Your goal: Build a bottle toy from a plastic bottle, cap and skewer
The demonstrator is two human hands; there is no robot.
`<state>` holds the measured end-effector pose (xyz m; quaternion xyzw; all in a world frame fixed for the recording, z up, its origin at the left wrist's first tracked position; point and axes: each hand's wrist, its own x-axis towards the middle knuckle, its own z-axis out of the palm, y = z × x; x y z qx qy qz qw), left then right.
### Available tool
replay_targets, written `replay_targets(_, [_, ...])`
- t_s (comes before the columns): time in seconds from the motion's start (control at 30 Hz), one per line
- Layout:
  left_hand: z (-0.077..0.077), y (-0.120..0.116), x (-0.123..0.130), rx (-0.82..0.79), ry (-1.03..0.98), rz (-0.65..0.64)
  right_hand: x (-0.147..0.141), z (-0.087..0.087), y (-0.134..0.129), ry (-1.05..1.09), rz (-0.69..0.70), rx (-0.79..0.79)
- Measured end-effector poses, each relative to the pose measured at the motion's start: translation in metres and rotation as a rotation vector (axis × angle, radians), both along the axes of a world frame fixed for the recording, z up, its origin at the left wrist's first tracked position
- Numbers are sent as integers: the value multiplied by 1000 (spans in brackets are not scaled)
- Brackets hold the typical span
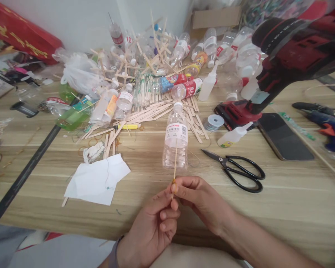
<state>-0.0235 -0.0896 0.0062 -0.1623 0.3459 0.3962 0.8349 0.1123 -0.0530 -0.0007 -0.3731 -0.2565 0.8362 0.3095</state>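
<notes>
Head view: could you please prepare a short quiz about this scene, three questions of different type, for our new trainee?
1. True or false: in the picture, the phone lies to the right of the black-handled scissors.
2. Name the thing: what do the fingers of the left hand and the right hand hold together?
3. Choose: the colours of the large power tool are
A) green and white
B) red and black
C) yellow and grey

Key:
1. True.
2. A thin stick.
3. B.
</notes>
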Motion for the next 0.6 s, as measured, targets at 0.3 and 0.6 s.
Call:
replay_targets(0.3, [-1, -1, 7, 200, 230, -1, -2, -1, 3, -81, -2, 126])
replay_targets(0.6, [9, 1, 2, 278, 514, -284, 4, -4, 5, -471, 26, 599])
